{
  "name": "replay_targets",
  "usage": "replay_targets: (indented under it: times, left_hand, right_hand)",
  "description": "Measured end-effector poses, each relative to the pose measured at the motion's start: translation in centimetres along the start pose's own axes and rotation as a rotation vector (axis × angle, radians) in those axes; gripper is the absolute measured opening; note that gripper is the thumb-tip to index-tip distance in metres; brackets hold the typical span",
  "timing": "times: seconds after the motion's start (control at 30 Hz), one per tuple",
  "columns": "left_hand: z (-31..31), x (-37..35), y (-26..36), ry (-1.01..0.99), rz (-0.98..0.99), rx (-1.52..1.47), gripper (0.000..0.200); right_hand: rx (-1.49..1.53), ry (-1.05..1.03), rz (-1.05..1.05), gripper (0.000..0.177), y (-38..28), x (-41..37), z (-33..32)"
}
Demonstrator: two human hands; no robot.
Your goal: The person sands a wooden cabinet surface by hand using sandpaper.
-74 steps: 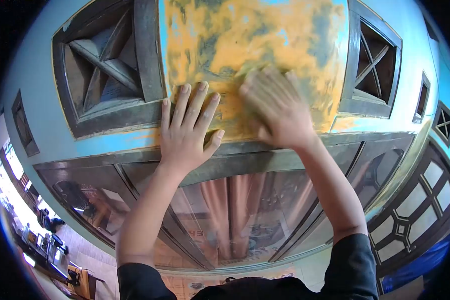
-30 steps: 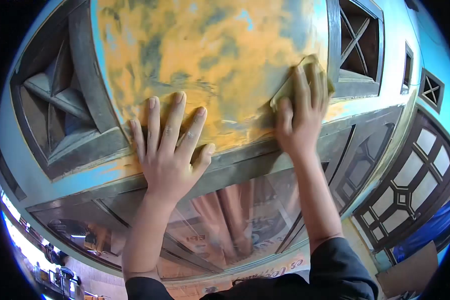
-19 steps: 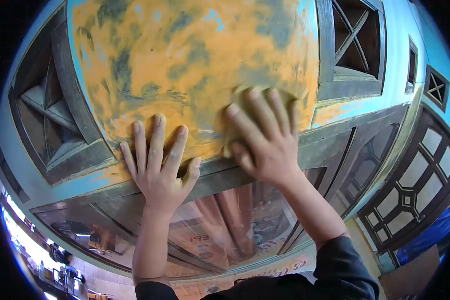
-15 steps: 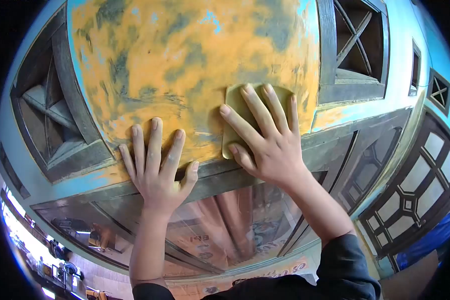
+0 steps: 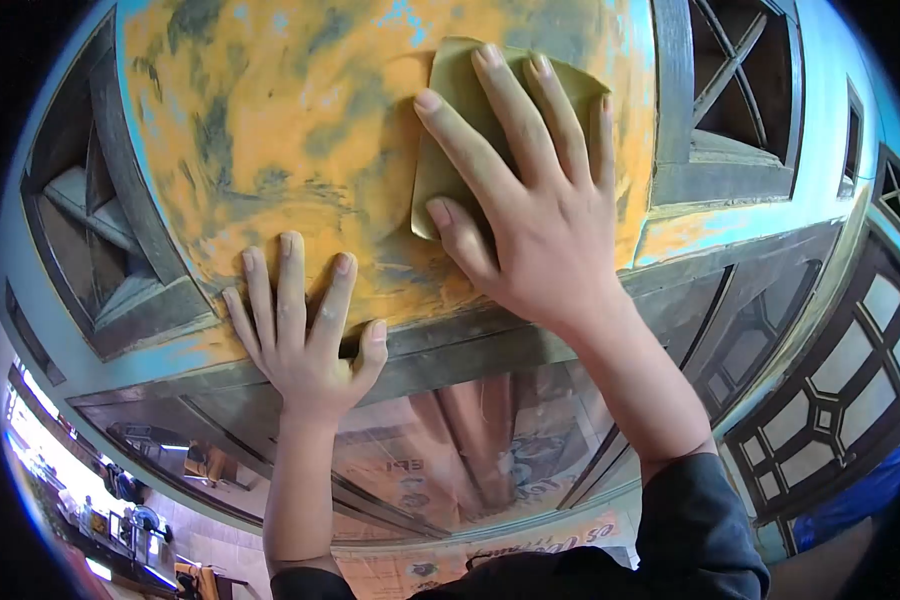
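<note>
A wall panel [image 5: 300, 130] with patchy orange, grey and light blue paint fills the upper middle of the view. My right hand [image 5: 555, 225] presses an olive-brown sheet of sandpaper [image 5: 459, 82] flat on the panel, its fingers spread over the sheet and the thumb along the lower left. Part of the sheet is hidden beneath that hand. To the left and lower down, my left hand [image 5: 310, 355] leans on the panel's bottom edge with its fingers apart, holding nothing.
Dark wooden vent frames with crossed bars flank the panel, one on the left [image 5: 105, 220] and one on the right [image 5: 735, 90]. Below runs a dark wooden beam [image 5: 490, 345] over glass panes [image 5: 400, 440]. A paned door [image 5: 820, 400] stands at the far right.
My right hand has slid upward with the sandpaper across the panel. The left hand rests in nearly the same place, and the view has shifted a little.
</note>
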State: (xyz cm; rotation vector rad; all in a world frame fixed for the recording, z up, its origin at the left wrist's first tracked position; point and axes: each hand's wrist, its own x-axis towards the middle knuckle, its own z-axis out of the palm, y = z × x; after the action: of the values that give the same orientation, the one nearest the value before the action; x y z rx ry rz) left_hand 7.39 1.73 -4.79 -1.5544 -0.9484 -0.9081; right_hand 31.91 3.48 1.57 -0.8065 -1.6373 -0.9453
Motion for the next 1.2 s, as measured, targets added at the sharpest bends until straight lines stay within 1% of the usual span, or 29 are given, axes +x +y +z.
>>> replay_targets:
  times: [0.03, 0.07, 0.13, 0.2, 0.23, 0.33, 0.4, 0.5, 0.57, 0.63, 0.73, 0.87, 0.93, 1.07, 1.1, 1.2]
  left_hand:
    - [0.0, -0.1, -0.1, 0.000, -0.001, 0.003, 0.059]
    - [-0.1, -0.1, -0.2, -0.009, 0.000, -0.006, 0.059]
    - [-0.2, 0.1, 0.0, -0.020, -0.010, -0.015, 0.058]
    - [-0.2, 0.1, 0.0, -0.021, -0.015, -0.022, 0.058]
    - [-0.2, 0.2, 0.1, -0.021, -0.017, -0.029, 0.059]
    - [-0.4, 0.9, -0.2, -0.029, -0.005, -0.048, 0.062]
    - [-1.0, 2.0, -1.0, -0.037, 0.005, -0.073, 0.064]
    - [-2.4, 5.1, -2.9, -0.108, 0.039, -0.058, 0.065]
    - [-2.5, 7.4, -4.8, -0.051, 0.045, -0.082, 0.066]
    - [-2.4, 8.4, -6.4, 0.002, 0.046, -0.069, 0.067]
    - [-2.6, 6.2, -6.0, -0.090, 0.022, -0.029, 0.068]
    - [-2.7, 3.1, -6.0, -0.180, 0.029, -0.023, 0.066]
    - [-2.6, 2.4, -6.5, -0.181, 0.034, -0.032, 0.066]
    - [-2.6, 0.9, -7.7, -0.167, 0.070, -0.025, 0.065]
    - [-2.6, 0.8, -7.9, -0.166, 0.077, -0.009, 0.065]
    - [-3.1, 1.0, -8.2, -0.191, 0.059, -0.013, 0.064]
  right_hand:
    - [-0.004, 0.004, 0.012, 0.065, -0.3, -0.2, 0.0]
    - [-0.023, -0.040, -0.009, 0.066, -0.7, -1.5, 0.0]
    - [-0.053, -0.061, -0.041, 0.066, -1.1, -2.4, 0.2]
    - [-0.021, -0.045, -0.010, 0.065, -0.9, -0.9, 0.0]
    - [0.008, -0.005, 0.005, 0.066, -0.9, 0.1, 0.1]
    - [0.021, 0.019, 0.036, 0.069, -1.6, 0.1, 0.8]
    - [0.000, -0.032, 0.011, 0.069, -2.3, -2.2, 1.0]
    - [-0.011, -0.026, 0.032, 0.069, -3.3, -1.2, 1.1]
    - [-0.006, 0.034, 0.022, 0.069, -4.0, 1.3, 1.6]
    - [-0.004, 0.019, 0.013, 0.070, -4.5, 1.3, 1.8]
    - [-0.030, -0.060, -0.004, 0.071, -5.5, -1.4, 2.0]
    - [-0.020, -0.023, -0.035, 0.071, -6.4, 1.3, 2.3]
    - [-0.022, -0.009, -0.067, 0.071, -7.3, 2.0, 3.0]
    - [-0.013, -0.056, -0.074, 0.070, -8.2, -0.3, 3.0]
    - [-0.012, -0.071, -0.077, 0.070, -8.4, -0.1, 3.0]
    - [-0.023, -0.029, -0.079, 0.071, -9.0, 2.6, 3.5]
